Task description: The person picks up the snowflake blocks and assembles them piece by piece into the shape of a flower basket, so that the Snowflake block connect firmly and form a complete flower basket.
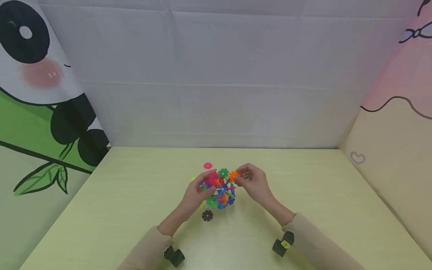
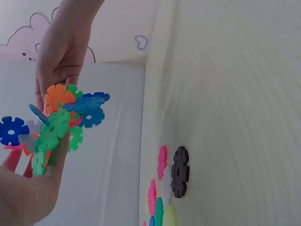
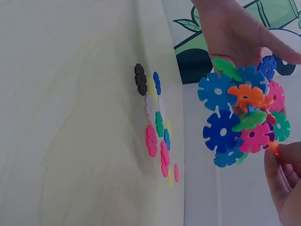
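My left hand [image 1: 195, 195] holds a ball-like cluster of interlocked plastic snowflake discs [image 1: 222, 190] raised above the table, thumb in front and fingers behind. Blue, green, pink and orange discs stick out of it at many angles. On its far right side, my right hand [image 1: 254, 183] pinches an orange snowflake disc [image 1: 233, 175] between thumb and fingertips, right at the cluster. In the right wrist view the blue discs [image 3: 222, 132] face the camera, and only a sliver of the pinched orange disc [image 3: 273, 147] shows beside the right fingers.
Loose snowflake discs lie on the table [image 1: 135, 210] under the cluster: a black disc [image 1: 207, 215] in front, a pink disc [image 1: 207, 165] behind, and several pink, white, green, blue and yellow ones between. A white cloth wall [image 1: 216, 93] rises along the back edge.
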Tool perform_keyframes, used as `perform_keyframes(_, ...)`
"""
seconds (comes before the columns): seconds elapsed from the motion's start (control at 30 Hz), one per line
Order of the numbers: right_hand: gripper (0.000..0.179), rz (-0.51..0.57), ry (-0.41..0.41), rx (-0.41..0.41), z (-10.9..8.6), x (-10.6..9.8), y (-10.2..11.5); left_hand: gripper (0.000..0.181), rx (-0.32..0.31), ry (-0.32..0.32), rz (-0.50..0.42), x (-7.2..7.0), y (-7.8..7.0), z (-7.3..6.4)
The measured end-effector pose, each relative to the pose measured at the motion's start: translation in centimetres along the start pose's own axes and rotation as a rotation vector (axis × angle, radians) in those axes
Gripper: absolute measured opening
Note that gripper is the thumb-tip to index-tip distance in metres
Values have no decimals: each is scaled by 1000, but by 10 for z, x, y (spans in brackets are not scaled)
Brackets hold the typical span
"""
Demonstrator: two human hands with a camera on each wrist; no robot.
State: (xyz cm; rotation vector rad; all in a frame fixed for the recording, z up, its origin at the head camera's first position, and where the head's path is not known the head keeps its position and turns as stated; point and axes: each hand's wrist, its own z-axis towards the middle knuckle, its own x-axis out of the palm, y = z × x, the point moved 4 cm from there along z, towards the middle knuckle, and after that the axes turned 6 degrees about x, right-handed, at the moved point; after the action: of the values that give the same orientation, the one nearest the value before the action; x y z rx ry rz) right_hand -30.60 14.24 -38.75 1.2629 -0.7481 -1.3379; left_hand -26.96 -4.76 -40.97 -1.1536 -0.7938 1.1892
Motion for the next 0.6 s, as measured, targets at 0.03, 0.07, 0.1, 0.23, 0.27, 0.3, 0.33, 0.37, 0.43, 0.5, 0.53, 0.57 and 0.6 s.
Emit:
perform_keyframes(0.03, 14, 7, -12, -5, -1, 1, 0, 59, 17, -11, 26, 3, -1, 0)
perform_keyframes(0.07, 14, 12, -19, -16, -1, 1, 1, 62, 36, -19, 58, 5, -2, 1)
perform_keyframes(0.1, 14, 14, -23, -28, -2, 2, 2, 65, 57, -26, 79, 8, -3, 1)
perform_keyframes(0.23, 14, 28, -31, -83, -3, 2, 6, 66, 154, -88, 157, 12, -6, 1)
perform_keyframes(0.27, 14, 34, -28, -93, -3, 1, 7, 64, 183, -102, 162, 13, -7, 1)
perform_keyframes(0.3, 13, 37, -24, -104, -3, 0, 8, 62, 214, -115, 165, 14, -8, 1)
perform_keyframes(0.33, 13, 39, -18, -115, -3, 0, 9, 60, 242, -126, 164, 15, -8, 1)
perform_keyframes(0.37, 13, 39, -12, -123, -3, -1, 10, 59, 272, -133, 157, 15, -9, 1)
perform_keyframes(0.43, 12, 34, -1, -137, -3, -2, 11, 57, 313, -147, 133, 17, -9, 0)
perform_keyframes(0.5, 12, 32, 15, -137, -3, -3, 12, 56, 331, -159, 114, 18, -9, 0)
perform_keyframes(0.53, 12, 31, 22, -132, -3, -3, 12, 55, 331, -161, 106, 19, -9, 0)
perform_keyframes(0.57, 12, 29, 29, -123, -3, -4, 12, 55, 328, -161, 101, 19, -9, -1)
perform_keyframes(0.6, 12, 24, 39, -114, -3, -4, 11, 54, 319, -160, 96, 20, -8, -1)
